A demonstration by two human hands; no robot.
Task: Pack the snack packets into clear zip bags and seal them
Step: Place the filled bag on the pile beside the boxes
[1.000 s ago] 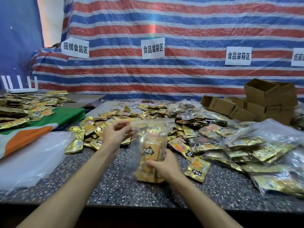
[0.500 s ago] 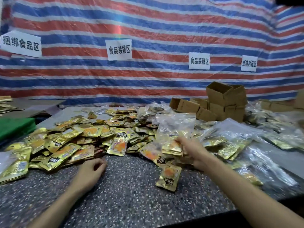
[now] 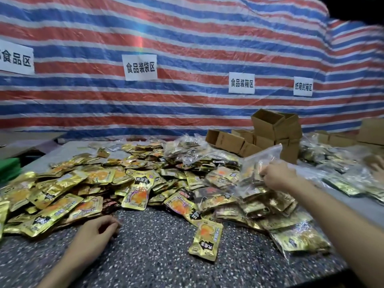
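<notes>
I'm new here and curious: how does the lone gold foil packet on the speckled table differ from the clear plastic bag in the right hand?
The gold foil packet is opaque; the clear plastic zip bag is see-through. The packet lies flat, untouched; the bag is held up by the right hand. The packet looks smaller than the bag. Both are flexible pouches.

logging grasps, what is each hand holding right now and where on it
Right hand pinches the clear zip bag at its lower right side; left hand holds nothing.
</notes>
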